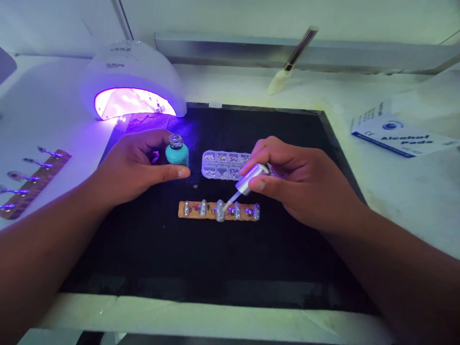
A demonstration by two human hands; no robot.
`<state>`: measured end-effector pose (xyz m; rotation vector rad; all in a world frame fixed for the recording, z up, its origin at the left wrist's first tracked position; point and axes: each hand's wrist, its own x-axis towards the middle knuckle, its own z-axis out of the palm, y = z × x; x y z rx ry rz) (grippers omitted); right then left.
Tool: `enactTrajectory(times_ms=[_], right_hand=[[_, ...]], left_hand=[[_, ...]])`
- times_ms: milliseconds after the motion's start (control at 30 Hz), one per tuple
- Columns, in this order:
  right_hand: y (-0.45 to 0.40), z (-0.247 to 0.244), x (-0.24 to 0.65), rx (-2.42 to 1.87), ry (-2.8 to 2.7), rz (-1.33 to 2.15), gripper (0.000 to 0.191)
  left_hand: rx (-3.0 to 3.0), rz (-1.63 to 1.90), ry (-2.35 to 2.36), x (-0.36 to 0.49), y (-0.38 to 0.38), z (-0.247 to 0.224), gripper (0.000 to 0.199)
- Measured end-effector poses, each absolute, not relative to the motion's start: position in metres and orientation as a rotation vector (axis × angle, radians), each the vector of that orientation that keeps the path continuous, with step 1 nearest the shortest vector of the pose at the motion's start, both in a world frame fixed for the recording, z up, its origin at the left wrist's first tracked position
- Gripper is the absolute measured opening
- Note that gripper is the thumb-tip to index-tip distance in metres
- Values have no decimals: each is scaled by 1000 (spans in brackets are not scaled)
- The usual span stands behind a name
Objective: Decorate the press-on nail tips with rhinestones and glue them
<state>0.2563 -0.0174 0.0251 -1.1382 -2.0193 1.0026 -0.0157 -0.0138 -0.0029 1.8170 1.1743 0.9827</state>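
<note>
My left hand (143,165) holds an uncapped turquoise bottle (177,154) upright between thumb and fingers. Between the thumb and fingers of my right hand (283,175) is a silver-capped brush (250,179), slanting down to the left. Its tip meets the middle one of several glittery nail tips (220,214), which are mounted on a wooden strip (195,214) lying on the black mat (215,258). A clear compartment box (214,165) with small gems sits behind the strip, its right end partly covered by my right hand.
A white lamp (143,72) glows purple at the back left. On the left lies another wooden strip (39,187) with nail tips. A brush (300,50) stands at the back, and an Alcohol Pads box (398,134) lies right.
</note>
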Motion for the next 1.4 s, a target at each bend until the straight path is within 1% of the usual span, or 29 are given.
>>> enactTrajectory(times_ms=[233,567,867,1033,1300,1400], right_hand=[[-15,27,257,-1155,-1978,1012,46],[-22,28,255,-1086,-1984,1106,41],[-22,28,251,-1096,-2066,948,34],[-22,27,251,-1088,-2062,892,27],[-25,30,251,-1115,-2027,906,26],[-25,31,251,-1102,-2035,962,22]], left_hand=[[1823,1000,1171,-17,-14,-3,19],[1840,988,1186,-16,-14,-2,18],[1807,959,1227,-14,-15,1,20],[1797,960,1209,-14,-14,0,21],[1810,964,1187,-15,-14,0,20],[1804,959,1183,-15,-14,-1,19]])
